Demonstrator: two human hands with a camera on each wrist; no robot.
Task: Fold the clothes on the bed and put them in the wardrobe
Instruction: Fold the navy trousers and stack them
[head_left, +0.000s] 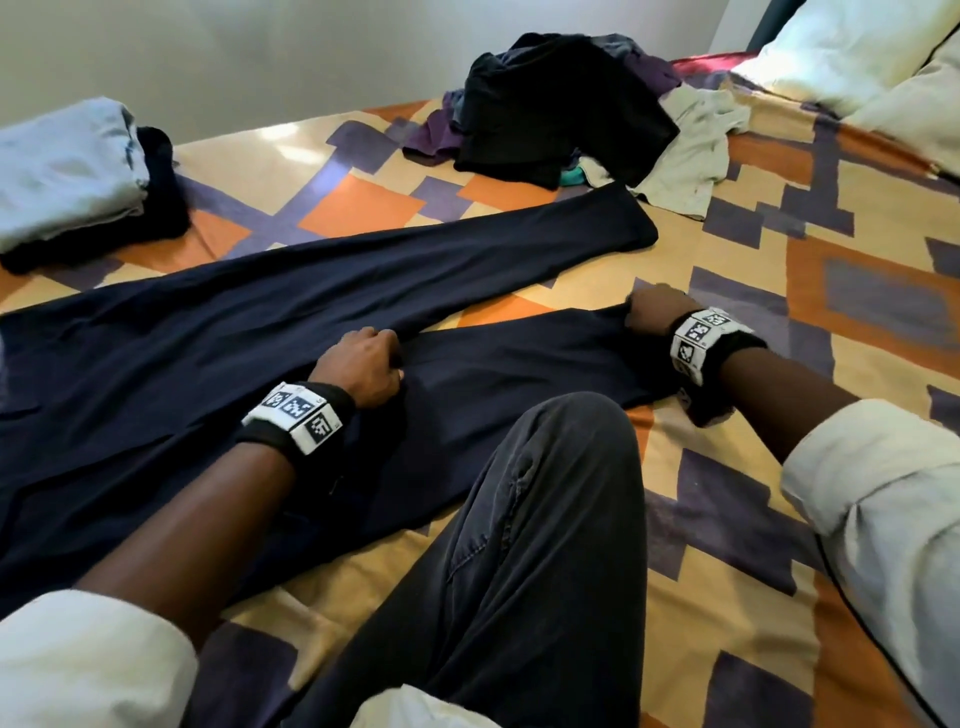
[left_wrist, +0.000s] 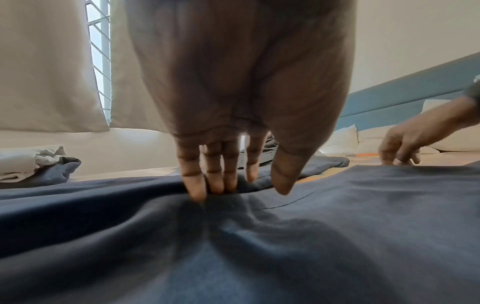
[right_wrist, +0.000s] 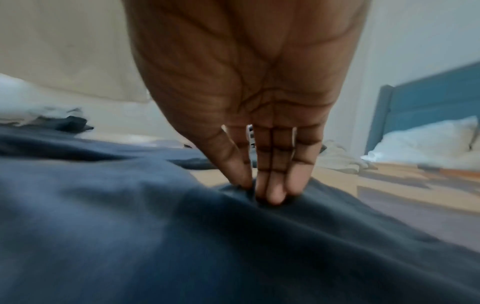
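Trousers (head_left: 218, 332), navy and limp, lie spread on the bed (head_left: 779, 545); the left hand (head_left: 363, 366) pinches cloth at the crotch and the right hand (head_left: 655, 310) nips the near leg's edge. Soft, light, floppy: best held at seams.

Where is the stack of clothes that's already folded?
In the head view, the folded stack sits far left on the bed, beyond the navy trousers.
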